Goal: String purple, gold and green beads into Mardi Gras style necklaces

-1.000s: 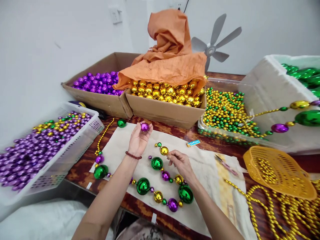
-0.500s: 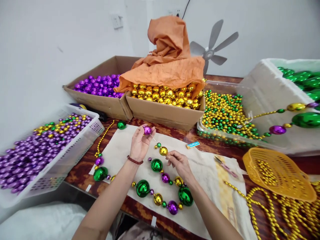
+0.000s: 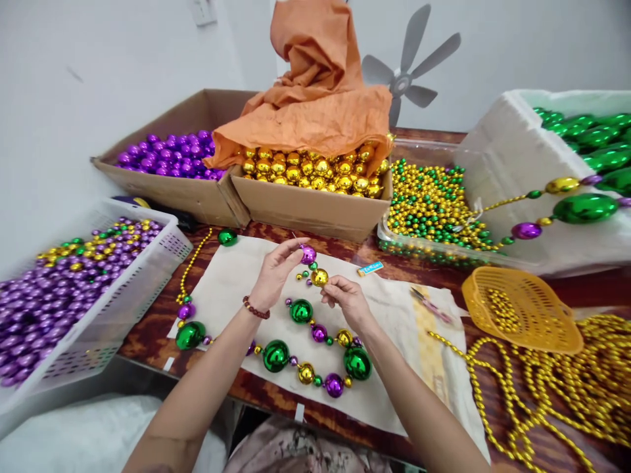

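My left hand, with a dark red bead bracelet, pinches at the side of a shiny purple bead. A thin needle-like point sticks up above its fingertips. My right hand grips a gold bead between thumb and fingers. A small green bead sits between the purple and gold ones. A few tiny loose beads lie beside it. Below, a strung bead garland of green, gold and purple balls curves over the white cloth.
Cardboard boxes of purple balls and gold balls stand behind, partly under an orange cloth. A white basket is at left. On the right are scissors, a yellow basket, gold bead strings and a foam box.
The purple bead has come down against the small green bead by the gold one. My hands are closer together, the left having moved right. The whole view has shifted slightly.
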`<act>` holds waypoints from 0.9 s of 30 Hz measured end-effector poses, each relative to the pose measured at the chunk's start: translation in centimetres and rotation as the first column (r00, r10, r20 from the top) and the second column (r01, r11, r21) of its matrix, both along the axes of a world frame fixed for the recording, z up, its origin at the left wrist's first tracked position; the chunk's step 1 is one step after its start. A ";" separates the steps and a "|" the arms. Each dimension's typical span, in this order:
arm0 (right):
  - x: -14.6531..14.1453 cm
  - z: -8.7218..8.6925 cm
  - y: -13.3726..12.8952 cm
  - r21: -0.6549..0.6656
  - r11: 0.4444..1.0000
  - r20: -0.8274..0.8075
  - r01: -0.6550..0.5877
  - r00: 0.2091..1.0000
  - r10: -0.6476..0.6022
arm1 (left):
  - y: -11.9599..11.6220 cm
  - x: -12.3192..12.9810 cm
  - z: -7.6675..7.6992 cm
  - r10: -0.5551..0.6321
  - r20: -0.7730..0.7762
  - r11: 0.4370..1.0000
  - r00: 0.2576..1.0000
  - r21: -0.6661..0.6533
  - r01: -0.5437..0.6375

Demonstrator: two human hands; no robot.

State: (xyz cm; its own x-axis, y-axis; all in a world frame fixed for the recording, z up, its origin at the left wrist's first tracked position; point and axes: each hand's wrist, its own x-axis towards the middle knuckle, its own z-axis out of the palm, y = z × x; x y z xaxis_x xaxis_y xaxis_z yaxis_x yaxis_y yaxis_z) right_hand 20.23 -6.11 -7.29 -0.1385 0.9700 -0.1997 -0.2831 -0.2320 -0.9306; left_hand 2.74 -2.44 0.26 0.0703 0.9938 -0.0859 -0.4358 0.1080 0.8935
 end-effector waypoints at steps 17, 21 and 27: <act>1.7 -1.3 -0.1 -0.068 0.997 -0.030 0.035 0.999 -0.037 | 1.7 -2.4 -8.7 0.162 -0.986 0.770 0.051 0.158 0.617; 1.7 -1.5 -0.1 -0.061 0.997 -0.020 0.043 0.999 -0.044 | 1.9 -2.4 -9.1 0.114 -0.992 0.791 0.050 0.122 0.599; 1.8 -1.8 -0.1 -0.046 0.999 -0.010 0.027 1.000 -0.027 | 2.1 -2.0 -9.5 0.076 -0.997 0.834 0.017 0.073 0.547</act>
